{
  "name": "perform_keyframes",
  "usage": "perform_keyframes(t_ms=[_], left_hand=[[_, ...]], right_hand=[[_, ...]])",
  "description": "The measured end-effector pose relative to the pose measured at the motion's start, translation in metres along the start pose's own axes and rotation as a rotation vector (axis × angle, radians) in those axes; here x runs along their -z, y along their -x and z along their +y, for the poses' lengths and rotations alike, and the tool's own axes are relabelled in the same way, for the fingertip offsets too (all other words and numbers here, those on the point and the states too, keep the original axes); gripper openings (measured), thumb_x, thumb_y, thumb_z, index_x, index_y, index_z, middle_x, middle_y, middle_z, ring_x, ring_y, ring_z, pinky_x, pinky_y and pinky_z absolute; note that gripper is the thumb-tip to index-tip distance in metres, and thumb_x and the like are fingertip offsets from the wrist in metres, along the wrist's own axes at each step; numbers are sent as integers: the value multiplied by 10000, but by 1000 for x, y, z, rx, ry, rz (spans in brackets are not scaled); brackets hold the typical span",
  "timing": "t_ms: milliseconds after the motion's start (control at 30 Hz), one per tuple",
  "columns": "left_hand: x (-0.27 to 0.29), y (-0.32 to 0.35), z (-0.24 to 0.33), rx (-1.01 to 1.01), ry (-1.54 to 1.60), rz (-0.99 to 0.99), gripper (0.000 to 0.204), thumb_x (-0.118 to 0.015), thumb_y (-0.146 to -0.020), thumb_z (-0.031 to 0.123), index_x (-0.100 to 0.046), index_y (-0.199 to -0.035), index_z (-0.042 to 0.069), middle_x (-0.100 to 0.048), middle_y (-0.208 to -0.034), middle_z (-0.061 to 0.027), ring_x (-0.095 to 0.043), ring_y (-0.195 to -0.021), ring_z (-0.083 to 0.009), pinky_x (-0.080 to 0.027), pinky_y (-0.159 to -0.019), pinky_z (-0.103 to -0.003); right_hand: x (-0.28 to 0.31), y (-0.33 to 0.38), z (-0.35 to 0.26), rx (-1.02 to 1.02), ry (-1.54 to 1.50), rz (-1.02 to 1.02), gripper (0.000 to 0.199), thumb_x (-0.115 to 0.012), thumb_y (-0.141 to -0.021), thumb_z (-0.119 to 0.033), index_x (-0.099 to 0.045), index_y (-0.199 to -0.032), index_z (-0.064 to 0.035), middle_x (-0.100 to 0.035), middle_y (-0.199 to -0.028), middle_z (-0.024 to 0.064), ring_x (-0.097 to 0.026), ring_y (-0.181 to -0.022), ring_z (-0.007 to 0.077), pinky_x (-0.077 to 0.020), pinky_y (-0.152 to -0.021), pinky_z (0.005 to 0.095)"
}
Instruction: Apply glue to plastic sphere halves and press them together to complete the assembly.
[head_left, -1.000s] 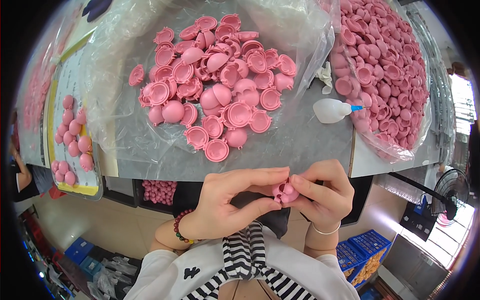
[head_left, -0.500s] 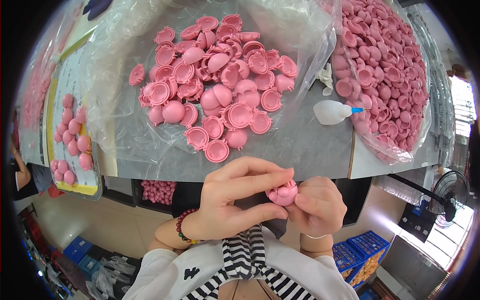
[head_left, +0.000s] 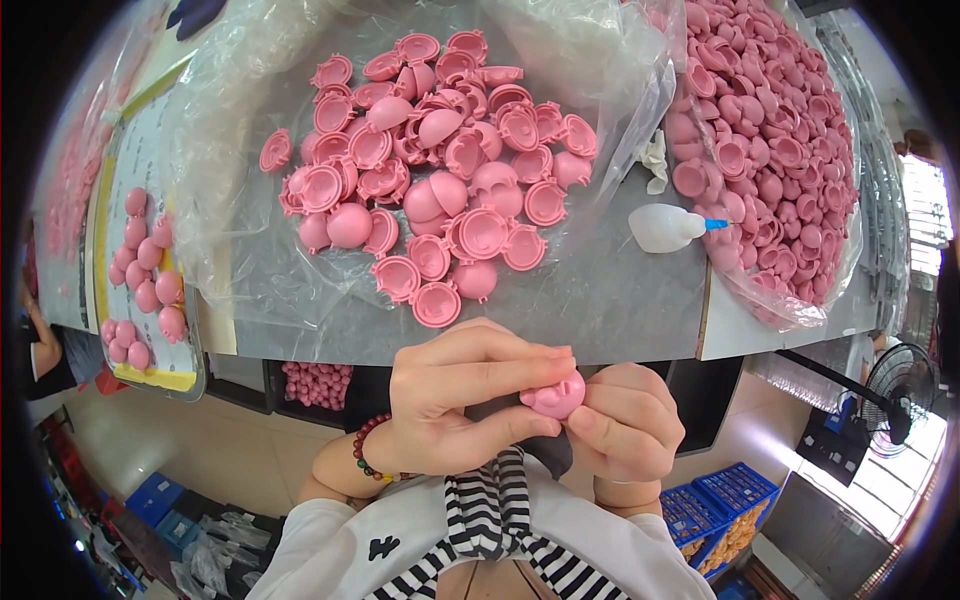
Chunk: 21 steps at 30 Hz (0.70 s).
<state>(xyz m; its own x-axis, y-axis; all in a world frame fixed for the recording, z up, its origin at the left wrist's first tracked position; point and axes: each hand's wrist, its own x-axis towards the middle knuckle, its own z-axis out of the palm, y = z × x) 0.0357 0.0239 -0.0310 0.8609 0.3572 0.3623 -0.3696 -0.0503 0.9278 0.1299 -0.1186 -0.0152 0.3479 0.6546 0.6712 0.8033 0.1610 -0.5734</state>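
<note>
Pink ball (head_left: pixel 553 397) pinched by left hand (head_left: pixel 455 400) and right hand (head_left: pixel 625 420), below table edge (head_left: pixel 600 352), open space around.

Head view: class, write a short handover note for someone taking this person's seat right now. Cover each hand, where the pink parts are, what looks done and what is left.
Left hand: fingers wrapped over the pink ball, gripping it.
Right hand: grips the same ball from the other side, just below the table edge.
Parts: loose pink half shells heaped on clear plastic straight ahead; a second bagged heap at right; white squeeze bottle between them.
Done: closed pink balls sit on the tray at left.
Left: the ball in hand seems near closed; both heaps are large, so plenty of halves apparently remain.
</note>
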Motion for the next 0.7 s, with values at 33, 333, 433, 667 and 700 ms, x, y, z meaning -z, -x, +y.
perform_keyframes(t_ms=[33, 333, 433, 667, 700], left_hand=[[0, 1, 0, -6, 13, 3, 365, -741, -632, 117, -627, -946, -31, -622, -917, -148, -564, -729, -189, -432, -632, -262], [16, 4, -1, 380, 942, 101, 674, -539, -711, 608, -486, -958, -16, -482, -757, -65, -500, -646, -141, -417, -554, -244], [14, 4, 0, 474, 1262, -1, 616, -556, -749, 546, -421, -998, -2, -487, -661, -56, -521, -602, -157, -436, -512, -240], [24, 11, 15, 471, 990, 103, 622, -663, -727, 404, -457, -1097, -52, -583, -905, -219, -604, -786, -257, -503, -665, -331], [27, 14, 17, 472, 980, 114, 622, -663, -727, 404, -457, -1097, -52, -583, -905, -219, -604, -786, -257, -503, -665, -331]], right_hand=[[0, -1, 0, 0, -5, -6, 262, -659, -588, 1, -608, -845, -5, -578, -773, 77, -551, -631, 202, -467, -526, 267], [24, -27, 50, -466, -44, 532, 391, -682, -688, -144, -526, -1018, -2, -535, -881, 73, -500, -763, 150, -391, -661, 252], [26, -32, 63, -636, 90, 269, 422, -700, -670, -127, -536, -1037, 2, -551, -872, 62, -490, -787, 138, -381, -690, 233], [22, -19, 45, -648, -207, 396, 298, -588, -748, -113, -527, -947, 101, -597, -942, 194, -572, -824, 180, -435, -771, 273], [22, -16, 39, -636, -248, 381, 314, -589, -746, -130, -522, -949, 100, -593, -941, 208, -578, -827, 198, -443, -764, 285]])
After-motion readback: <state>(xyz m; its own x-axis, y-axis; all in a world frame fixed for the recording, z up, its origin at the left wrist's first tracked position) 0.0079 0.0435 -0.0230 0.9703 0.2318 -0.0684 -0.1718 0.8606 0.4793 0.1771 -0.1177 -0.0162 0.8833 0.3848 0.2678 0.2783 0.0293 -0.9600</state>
